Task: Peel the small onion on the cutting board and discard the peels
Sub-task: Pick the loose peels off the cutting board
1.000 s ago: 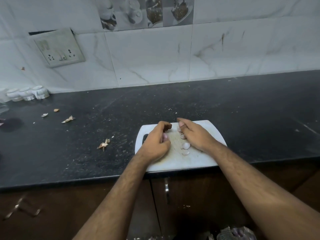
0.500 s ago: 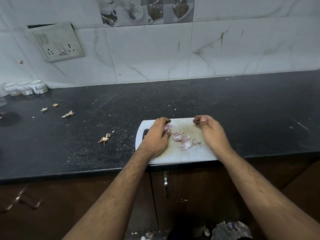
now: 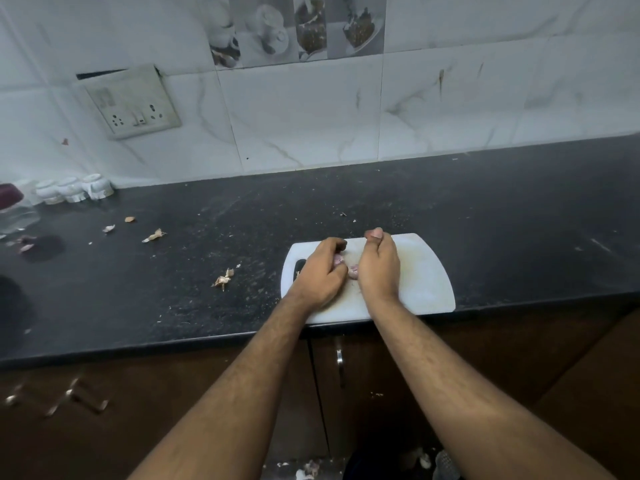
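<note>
My left hand point(image 3: 320, 273) rests curled on the left part of the white cutting board point(image 3: 427, 282), shut on the small pinkish onion point(image 3: 337, 260), which shows only between its fingers. Close beside it, my right hand point(image 3: 379, 266) is closed, thumb pressed against the forefinger; nothing shows in the pinch. A few pink onion peels point(image 3: 353, 271) lie on the board between the two hands, partly hidden by the right hand.
The board sits at the front edge of a black counter point(image 3: 485, 209). Dry peel scraps point(image 3: 223, 279) point(image 3: 154, 235) lie to the left. Small white jars point(image 3: 74, 190) and a dark-lidded container point(image 3: 10, 199) stand at the far left. A loose socket plate point(image 3: 133, 102) hangs on the tiled wall.
My right hand pulled away to the right, leaving the peels bare on the board, and has now come back against the left hand, covering most of them. The left hand kept hold of the onion.
</note>
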